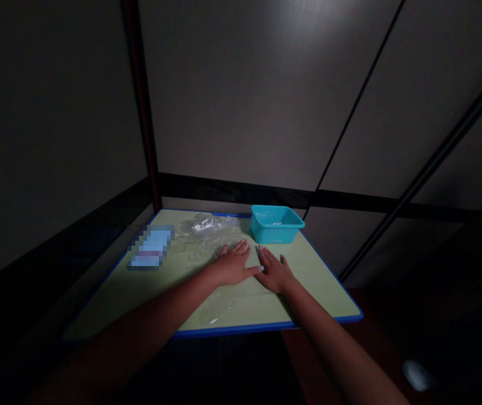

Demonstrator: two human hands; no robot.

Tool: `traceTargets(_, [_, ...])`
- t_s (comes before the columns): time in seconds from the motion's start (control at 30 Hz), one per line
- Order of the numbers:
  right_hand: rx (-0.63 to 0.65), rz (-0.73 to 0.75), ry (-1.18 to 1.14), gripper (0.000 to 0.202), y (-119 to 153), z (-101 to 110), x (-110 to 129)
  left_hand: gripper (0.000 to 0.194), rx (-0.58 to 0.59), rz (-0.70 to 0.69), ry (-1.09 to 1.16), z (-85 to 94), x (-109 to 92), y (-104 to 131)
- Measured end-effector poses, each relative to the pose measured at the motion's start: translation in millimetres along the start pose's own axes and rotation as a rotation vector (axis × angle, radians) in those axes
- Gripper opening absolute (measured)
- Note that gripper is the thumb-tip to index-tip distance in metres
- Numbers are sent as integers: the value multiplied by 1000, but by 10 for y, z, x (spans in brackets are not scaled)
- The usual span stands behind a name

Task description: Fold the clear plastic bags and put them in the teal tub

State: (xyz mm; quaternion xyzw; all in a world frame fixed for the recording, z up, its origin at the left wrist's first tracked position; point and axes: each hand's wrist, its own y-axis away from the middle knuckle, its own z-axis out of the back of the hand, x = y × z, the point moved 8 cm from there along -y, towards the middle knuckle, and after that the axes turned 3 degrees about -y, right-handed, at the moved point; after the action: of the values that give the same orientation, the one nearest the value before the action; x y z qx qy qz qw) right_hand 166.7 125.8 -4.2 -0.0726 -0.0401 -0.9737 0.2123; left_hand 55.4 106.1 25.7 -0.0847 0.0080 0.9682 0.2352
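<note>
My left hand point(234, 265) lies palm down with its fingers spread, near the middle of the table. Close beside it, my right hand point(275, 271) is also palm down with fingers stretched out, and the two thumb sides nearly meet. Beneath and in front of the hands a clear plastic bag point(217, 308) seems to lie flat on the tabletop; its outline is faint. More crumpled clear plastic point(207, 225) is heaped beyond my left hand. Just past my right fingertips stands a turquoise plastic basket point(277, 233), with something small and pale inside that I cannot make out.
The pale yellow-green table point(320, 298) has a blue edge and stands against dark-trimmed panels. A blurred-out rectangular thing with a lit, screen-like face point(152, 247) lies at its left side. A whitish object point(418, 376) is on the dark floor at the lower right.
</note>
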Motion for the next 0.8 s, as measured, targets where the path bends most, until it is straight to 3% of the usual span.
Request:
traceTargets(0.07, [11, 3, 3, 75, -2, -2, 0, 88, 48, -92, 19, -106, -222, 56])
traceTargets(0.17, [22, 7, -1, 73, -4, 0, 1, 93, 57, -110, 22, -201, -324, 79])
traceTargets(0.43, [9, 20, 16, 74, -6, -13, -9, 95, 87, -72, 33, -280, -170, 53])
traceTargets(0.8, [18, -5, 20, 79, -14, -24, -27, 108, 211, -142, 4, -227, 181, 280])
